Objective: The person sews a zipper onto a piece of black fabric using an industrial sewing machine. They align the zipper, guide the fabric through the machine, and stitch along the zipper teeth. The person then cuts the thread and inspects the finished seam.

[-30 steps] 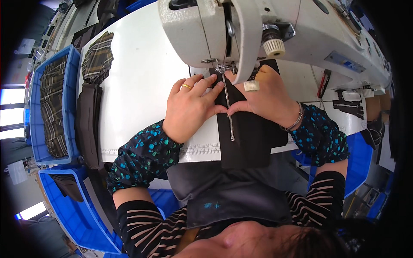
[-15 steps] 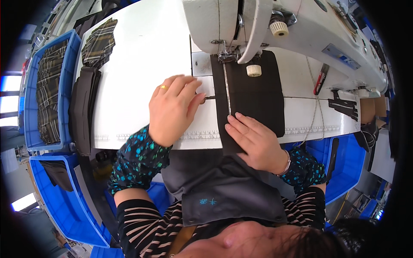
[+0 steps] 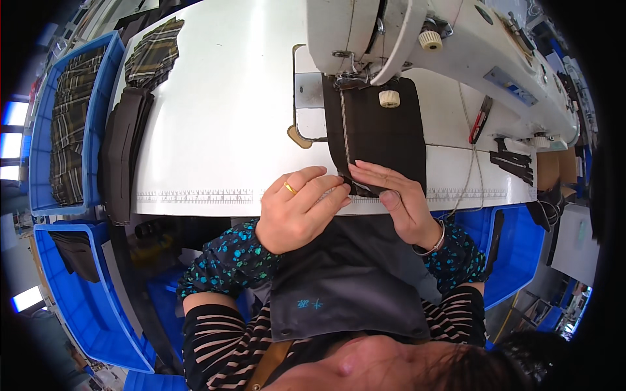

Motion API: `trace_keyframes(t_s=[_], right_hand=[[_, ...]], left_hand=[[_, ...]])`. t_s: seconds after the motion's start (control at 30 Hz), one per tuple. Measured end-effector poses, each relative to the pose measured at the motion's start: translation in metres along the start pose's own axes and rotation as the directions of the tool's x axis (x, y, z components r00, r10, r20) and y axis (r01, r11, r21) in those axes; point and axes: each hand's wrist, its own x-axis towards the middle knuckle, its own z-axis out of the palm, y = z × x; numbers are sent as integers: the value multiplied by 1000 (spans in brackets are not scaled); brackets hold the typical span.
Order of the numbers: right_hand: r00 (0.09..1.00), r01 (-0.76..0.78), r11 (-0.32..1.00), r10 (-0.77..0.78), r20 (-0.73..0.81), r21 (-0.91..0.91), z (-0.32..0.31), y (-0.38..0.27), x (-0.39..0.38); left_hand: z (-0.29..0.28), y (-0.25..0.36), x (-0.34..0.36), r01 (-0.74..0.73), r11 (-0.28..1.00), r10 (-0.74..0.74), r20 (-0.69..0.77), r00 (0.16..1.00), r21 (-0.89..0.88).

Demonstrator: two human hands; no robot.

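A dark fabric panel (image 3: 388,130) with a zipper (image 3: 346,124) along its left part lies under the head of a white sewing machine (image 3: 352,39). At the panel's near left corner, my left hand (image 3: 297,212) is closed, its fingertips pinching the fabric edge beside the zipper's end. My right hand (image 3: 401,202) rests on the near end of the panel with its fingers stretched out and the thumb apart. Between the hands the near edge is bent up; the fingers partly hide it.
Dark folded pieces (image 3: 124,156) and plaid fabric (image 3: 154,55) lie at the table's left. Blue bins (image 3: 39,202) stand beyond them, another blue bin (image 3: 521,254) at the right. Red-and-black snips (image 3: 480,120), a cord and zipper pieces (image 3: 512,163) lie right of the machine.
My left hand has come down and right from beside the machine plate to the panel's near corner. My right hand has shifted slightly, and the panel's near end is now bent up.
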Motion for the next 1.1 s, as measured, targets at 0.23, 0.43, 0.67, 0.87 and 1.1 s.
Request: trace_keyframes(t_s=[0.23,0.43,0.67,0.87,1.1], right_hand=[[999,45,996,-43,28,-71,2,-1,1],[997,65,993,-61,40,-103,2,0,0],[998,65,991,-62,34,-119,2,0,1],[999,52,993,-50,20,-106,2,-1,-1],[998,57,989,-52,42,-134,1,-1,0]], left_hand=[[9,-5,-9,-31,999,30,53,998,26],[13,-6,-13,-59,998,59,78,995,0],[11,-4,-12,-117,992,113,66,991,51],[2,6,0,-88,993,70,221,973,74],[8,-1,-11,-78,996,73,127,989,37]])
